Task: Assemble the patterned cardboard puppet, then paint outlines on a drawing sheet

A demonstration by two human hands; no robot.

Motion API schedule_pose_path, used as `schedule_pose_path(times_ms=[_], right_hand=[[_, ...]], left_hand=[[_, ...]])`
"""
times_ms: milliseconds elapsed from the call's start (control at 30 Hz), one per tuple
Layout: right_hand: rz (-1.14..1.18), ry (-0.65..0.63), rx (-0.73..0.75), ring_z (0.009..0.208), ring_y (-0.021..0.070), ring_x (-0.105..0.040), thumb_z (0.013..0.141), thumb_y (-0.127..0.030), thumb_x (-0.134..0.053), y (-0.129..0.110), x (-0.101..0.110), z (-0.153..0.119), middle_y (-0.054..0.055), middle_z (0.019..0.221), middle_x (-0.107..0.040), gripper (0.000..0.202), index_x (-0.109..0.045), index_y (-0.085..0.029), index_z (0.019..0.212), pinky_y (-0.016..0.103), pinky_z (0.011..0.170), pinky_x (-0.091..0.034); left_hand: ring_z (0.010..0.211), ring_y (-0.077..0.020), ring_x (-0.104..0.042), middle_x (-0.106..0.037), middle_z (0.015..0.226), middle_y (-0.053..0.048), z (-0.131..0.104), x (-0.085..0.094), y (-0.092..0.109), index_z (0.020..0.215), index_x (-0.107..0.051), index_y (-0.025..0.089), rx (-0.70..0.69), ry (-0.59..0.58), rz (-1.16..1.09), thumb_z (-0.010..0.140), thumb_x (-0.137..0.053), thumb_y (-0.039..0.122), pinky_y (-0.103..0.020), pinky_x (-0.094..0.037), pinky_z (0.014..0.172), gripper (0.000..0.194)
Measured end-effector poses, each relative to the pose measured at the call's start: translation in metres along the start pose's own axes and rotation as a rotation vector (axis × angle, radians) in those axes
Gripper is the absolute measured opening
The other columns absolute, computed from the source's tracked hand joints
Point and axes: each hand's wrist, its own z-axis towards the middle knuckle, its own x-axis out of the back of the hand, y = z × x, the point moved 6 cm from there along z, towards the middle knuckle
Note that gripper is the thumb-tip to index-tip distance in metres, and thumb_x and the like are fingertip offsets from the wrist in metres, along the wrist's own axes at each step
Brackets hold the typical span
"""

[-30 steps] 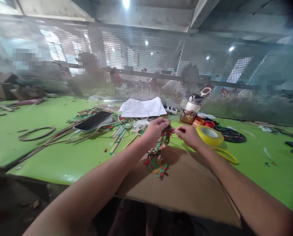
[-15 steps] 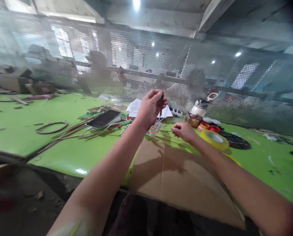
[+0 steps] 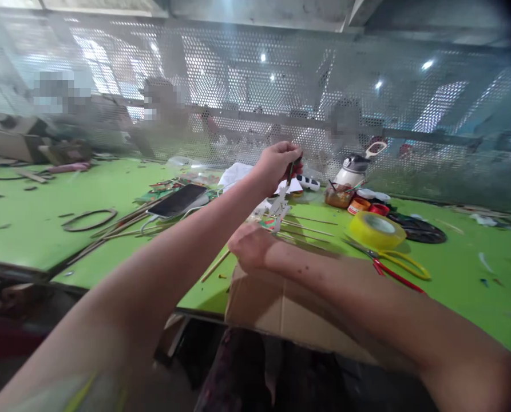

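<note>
My left hand (image 3: 280, 163) is raised above the far middle of the table, its fingers pinched on a small slender dark green piece (image 3: 291, 170) whose kind I cannot make out. Just below it are white cut-out shapes (image 3: 280, 203). Lower down, my right hand (image 3: 250, 245) is curled closed near thin wooden sticks (image 3: 304, 228); its fingertips and anything in them are hidden. Another stick (image 3: 214, 266) lies close to its left side. Under my right forearm is a cardboard sheet (image 3: 259, 297) at the table's front edge.
Right of my hands are a yellow tape roll (image 3: 377, 230), scissors (image 3: 377, 257) with red and yellow handles, a jar (image 3: 339, 195) and a white bottle (image 3: 353, 171). A phone (image 3: 178, 201) lies left. A perforated screen (image 3: 238, 114) stands behind the green table (image 3: 27, 229).
My right hand has moved left and toward me, passing below my left forearm. My left hand has shifted slightly right, still pinching the dark piece. The scissors have come into view beside the tape.
</note>
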Motion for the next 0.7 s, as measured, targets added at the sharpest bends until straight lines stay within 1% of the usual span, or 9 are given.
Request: schedule_pose_path(times_ms=[100,200,333,400,467,500,567,633,700], right_hand=[[-0.115,-0.105,0.111,0.063,0.0168,-0.050,0.053,0.008,-0.059,-0.011,-0.011,0.009,0.000,0.047,-0.044,0.044,-0.030,-0.022,0.038,0.031,0.068,-0.040],[-0.188,-0.135,0.184,0.062,0.0142,-0.049,0.061,0.008,-0.053,-0.018,-0.006,0.006,0.000,0.053,-0.047,0.039,-0.036,-0.021,0.042,0.030,0.067,-0.039],[-0.254,-0.156,0.319,0.068,0.0156,-0.050,0.072,0.000,-0.055,-0.022,0.016,-0.030,0.003,0.069,-0.059,0.020,-0.057,-0.019,0.066,0.029,0.065,-0.039],[-0.402,-0.078,0.503,0.072,0.0172,-0.053,0.085,-0.009,-0.047,-0.026,0.031,-0.066,0.006,0.076,-0.061,0.018,-0.061,-0.019,0.079,0.029,0.065,-0.041],[-0.441,0.135,0.526,0.067,0.0172,-0.054,0.089,-0.013,-0.043,-0.022,0.056,-0.103,0.006,0.073,-0.061,0.019,-0.060,-0.018,0.082,0.029,0.061,-0.043],[-0.400,0.246,0.489,0.068,0.0172,-0.056,0.089,-0.013,-0.044,-0.019,0.069,-0.121,0.005,0.074,-0.062,0.016,-0.060,-0.018,0.088,0.029,0.061,-0.045],[-0.307,0.555,0.256,0.071,0.0175,-0.062,0.086,-0.014,-0.053,-0.006,0.102,-0.154,0.005,0.082,-0.067,0.015,-0.060,-0.020,0.098,0.030,0.065,-0.049],[-0.116,0.695,0.106,0.073,0.0173,-0.065,0.085,-0.016,-0.057,0.002,0.122,-0.178,0.004,0.087,-0.069,0.017,-0.059,-0.022,0.101,0.031,0.067,-0.054],[0.067,0.772,0.050,0.072,0.0170,-0.066,0.087,-0.018,-0.055,0.002,0.134,-0.192,0.004,0.089,-0.069,0.016,-0.059,-0.021,0.102,0.031,0.067,-0.056]], left_hand=[[0.050,-0.0065,-0.054,-0.054,0.056,0.002,0.007,0.007,-0.001,0.073,-0.050,0.013,0.021,0.020,0.074,0.088,-0.052,0.007,-0.020,-0.041,0.057,0.017],[0.050,-0.0067,-0.054,-0.055,0.057,0.001,0.010,0.011,0.002,0.072,-0.052,0.012,0.028,0.026,0.101,0.087,-0.055,0.007,-0.021,-0.041,0.057,0.016],[0.049,-0.0068,-0.054,-0.055,0.056,0.001,0.005,0.013,0.007,0.072,-0.052,0.012,-0.013,0.031,0.067,0.087,-0.054,0.006,-0.021,-0.041,0.057,0.017],[0.048,-0.0072,-0.054,-0.054,0.054,0.001,-0.001,0.013,0.003,0.071,-0.052,0.013,-0.009,0.028,0.059,0.087,-0.054,0.006,-0.021,-0.040,0.055,0.018],[0.047,-0.0075,-0.054,-0.054,0.053,0.001,-0.008,0.013,-0.007,0.070,-0.052,0.012,0.035,0.036,0.059,0.087,-0.054,0.007,-0.020,-0.039,0.053,0.019],[0.047,-0.0077,-0.054,-0.054,0.053,0.001,-0.012,0.013,-0.013,0.069,-0.052,0.012,0.066,0.053,0.051,0.087,-0.054,0.007,-0.020,-0.039,0.053,0.019],[0.048,-0.0082,-0.055,-0.055,0.053,0.001,-0.021,0.013,-0.027,0.069,-0.053,0.012,0.114,0.094,0.010,0.086,-0.053,0.007,-0.021,-0.040,0.053,0.018],[0.048,-0.0075,-0.055,-0.055,0.055,0.001,-0.030,0.009,-0.039,0.069,-0.053,0.012,0.115,0.086,-0.040,0.086,-0.052,0.007,-0.020,-0.039,0.052,0.017],[0.048,-0.0073,-0.053,-0.056,0.056,0.000,-0.040,0.002,-0.049,0.071,-0.054,0.012,0.130,0.047,-0.051,0.084,-0.053,0.008,-0.019,-0.037,0.051,0.014]])
